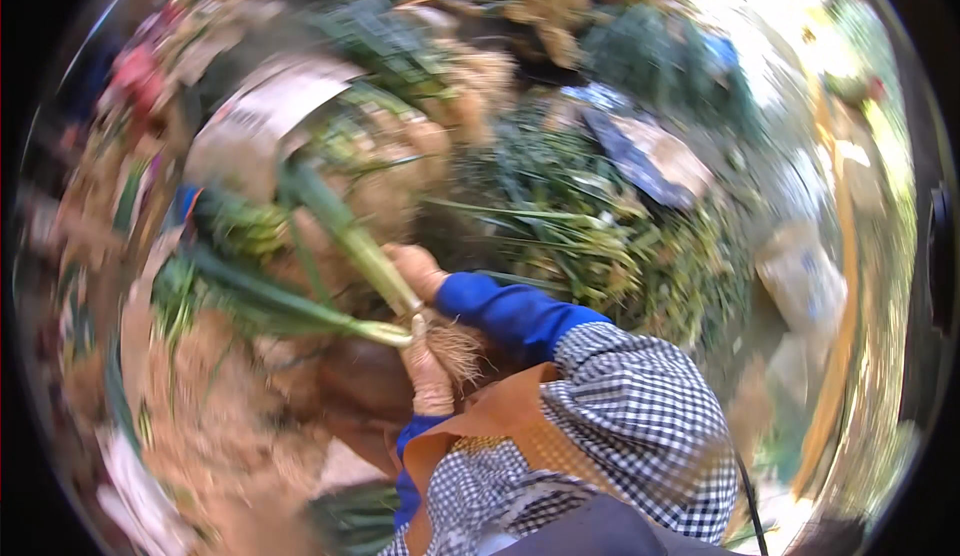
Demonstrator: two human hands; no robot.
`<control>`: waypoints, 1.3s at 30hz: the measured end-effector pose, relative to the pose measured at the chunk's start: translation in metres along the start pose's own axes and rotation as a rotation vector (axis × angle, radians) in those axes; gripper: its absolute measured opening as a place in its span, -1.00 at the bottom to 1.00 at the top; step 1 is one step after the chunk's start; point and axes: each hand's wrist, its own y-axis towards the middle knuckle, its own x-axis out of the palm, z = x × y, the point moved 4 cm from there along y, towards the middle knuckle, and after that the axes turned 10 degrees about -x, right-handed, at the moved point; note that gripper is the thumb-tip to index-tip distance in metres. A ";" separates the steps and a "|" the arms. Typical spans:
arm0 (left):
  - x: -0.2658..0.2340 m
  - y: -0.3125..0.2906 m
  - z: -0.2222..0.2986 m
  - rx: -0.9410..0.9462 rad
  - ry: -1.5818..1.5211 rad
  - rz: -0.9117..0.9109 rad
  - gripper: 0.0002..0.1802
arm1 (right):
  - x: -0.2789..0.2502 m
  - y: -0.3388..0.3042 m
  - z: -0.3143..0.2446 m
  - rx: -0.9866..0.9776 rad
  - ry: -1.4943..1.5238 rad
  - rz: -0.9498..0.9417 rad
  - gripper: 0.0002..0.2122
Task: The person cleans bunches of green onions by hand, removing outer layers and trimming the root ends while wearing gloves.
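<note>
My left hand (427, 371) is closed on the white root ends of two large leeks, its thumb lying along the stems. One leek (352, 234) slants up and away to the left; the other leek (290, 311) lies lower and points left. Pale stringy roots (455, 352) spread out to the right of the left hand. Beside the upper stem, close above the roots, is my right hand (416, 270), fingers curled toward that leek. What exactly its fingers hold is partly hidden and blurred.
Cut green leaves (590, 226) are heaped on the right, with a dark torn sheet (640, 161) on top. More leeks (380, 41) lie at the back. A pale sack (260, 106) is at the far left, a white plastic bag (803, 276) at the right.
</note>
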 end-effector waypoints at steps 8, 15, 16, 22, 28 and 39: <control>0.004 -0.003 -0.009 -0.185 0.198 0.025 -0.62 | -0.039 -0.010 -0.084 -0.237 -0.600 -0.238 -0.77; 0.027 -0.011 -0.011 -0.283 0.112 0.013 -0.57 | -0.037 -0.016 -0.086 -0.406 -0.803 -0.162 -0.82; 0.030 -0.015 -0.008 -0.303 0.088 0.020 -0.56 | -0.038 -0.022 -0.084 -0.362 -0.747 -0.237 -0.81; 0.001 -0.002 0.001 -0.207 0.018 0.130 -0.38 | -0.098 -0.101 -0.065 -0.349 0.019 -0.545 -0.59; 0.006 0.006 0.013 -0.375 -0.296 -0.246 -0.56 | -0.276 -0.142 -0.006 0.358 -0.747 -0.494 -0.67; -0.023 0.009 0.011 -0.147 -0.448 -0.169 -0.70 | -0.042 -0.072 -0.055 0.186 0.724 -0.346 -0.70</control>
